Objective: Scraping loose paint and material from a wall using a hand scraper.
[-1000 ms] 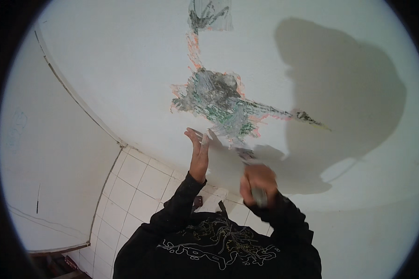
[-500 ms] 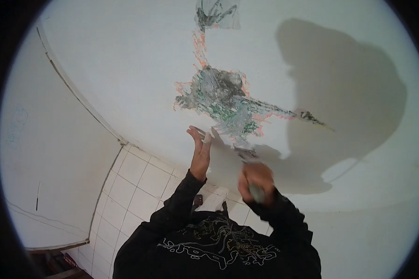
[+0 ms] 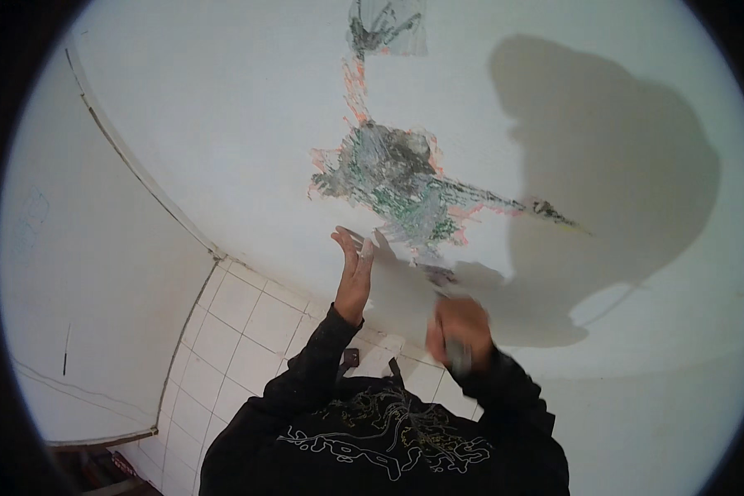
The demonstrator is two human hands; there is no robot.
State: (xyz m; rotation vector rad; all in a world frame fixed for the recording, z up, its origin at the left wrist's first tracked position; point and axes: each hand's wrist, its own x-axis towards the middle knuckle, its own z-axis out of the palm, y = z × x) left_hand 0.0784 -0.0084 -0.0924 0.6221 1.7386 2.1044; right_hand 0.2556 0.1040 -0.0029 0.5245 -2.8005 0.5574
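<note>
My left hand [image 3: 354, 269] rests flat against a white wall [image 3: 223, 124], fingers spread and pointing up, just below and left of a scraped patch [image 3: 397, 182] where grey, green and pink layers show. My right hand [image 3: 459, 324] is blurred and closed around the grey handle of a scraper [image 3: 456, 355]. The scraper's blade end reaches up to the lower edge of the patch. Both black sleeves come in from the bottom.
A smaller scraped spot [image 3: 384, 29] lies higher on the wall, linked to the patch by a thin pink strip. White square tiles [image 3: 240, 331] cover the surface at lower left. A corner seam [image 3: 140, 182] runs diagonally on the left. My shadow [image 3: 612, 165] falls to the right.
My right hand with the scraper has shifted slightly left under the patch and is blurred. My left hand stays pressed on the wall.
</note>
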